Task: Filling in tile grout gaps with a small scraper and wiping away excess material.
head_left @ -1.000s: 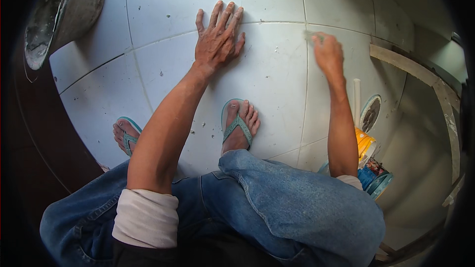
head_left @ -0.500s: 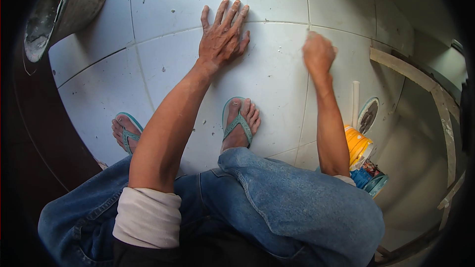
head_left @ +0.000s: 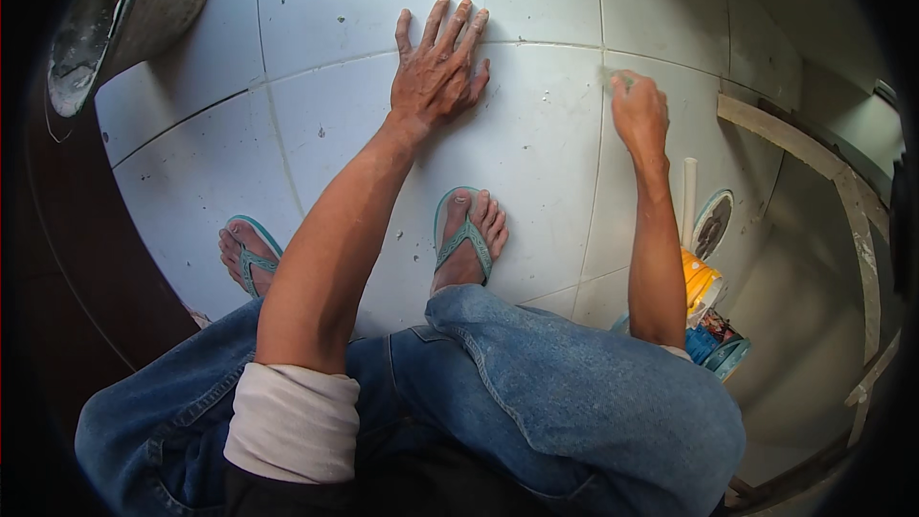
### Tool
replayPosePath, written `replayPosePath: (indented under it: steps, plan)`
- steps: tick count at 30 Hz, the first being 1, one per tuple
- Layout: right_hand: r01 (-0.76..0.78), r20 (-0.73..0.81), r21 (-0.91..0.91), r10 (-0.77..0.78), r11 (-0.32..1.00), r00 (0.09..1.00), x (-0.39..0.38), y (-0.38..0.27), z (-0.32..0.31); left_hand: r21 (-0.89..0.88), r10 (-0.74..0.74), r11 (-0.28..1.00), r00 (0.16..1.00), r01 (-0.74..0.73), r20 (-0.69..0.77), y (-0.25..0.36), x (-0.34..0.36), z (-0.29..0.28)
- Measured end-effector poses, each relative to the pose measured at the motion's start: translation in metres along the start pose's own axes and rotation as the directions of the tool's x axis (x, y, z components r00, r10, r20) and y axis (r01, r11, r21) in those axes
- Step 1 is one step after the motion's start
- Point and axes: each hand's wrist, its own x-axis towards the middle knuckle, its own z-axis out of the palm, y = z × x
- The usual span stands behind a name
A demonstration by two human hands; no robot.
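White floor tiles (head_left: 536, 153) fill the frame. Left hand (head_left: 437, 67) lies flat on them, fingers spread, holding nothing. Right hand (head_left: 639, 113), upper right, is closed at a tile joint (head_left: 595, 163); what it grips cannot be told.

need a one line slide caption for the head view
Squatting on white floor tiles, left hand flat, right hand closed at a tile joint.

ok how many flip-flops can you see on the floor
2, both teal: one flip-flop on the left foot near the dark edge at left, the other on the right foot at centre, below the flat left hand.
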Motion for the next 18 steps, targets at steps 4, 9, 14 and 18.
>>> replayPosePath:
  steps: [4, 9, 14, 18]
  plan:
    - [0.133, -0.151, -0.241, -0.173, 0.961, 0.973, -0.017, 0.011, 0.048, -0.042, 0.018, 0.999, 1.0, -0.019, -0.014, 0.012, 0.007, 0.0]
    - [0.38, -0.364, -0.184, -0.422, 0.906, 0.83, -0.036, 0.018, 0.047, -0.017, 0.002, 1.0, 1.0, -0.002, -0.004, 0.003, 0.003, -0.001]
    - [-0.028, -0.101, -0.068, 0.021, 0.997, 0.995, 0.031, 0.045, 0.004, -0.029, 0.021, 0.999, 1.0, -0.021, -0.012, 0.011, 0.007, 0.003]
    - [0.094, 0.087, 0.034, -0.097, 0.995, 0.992, -0.008, -0.008, 0.017, 0.01, -0.01, 1.0, 1.0, 0.01, 0.026, -0.005, -0.004, -0.002]
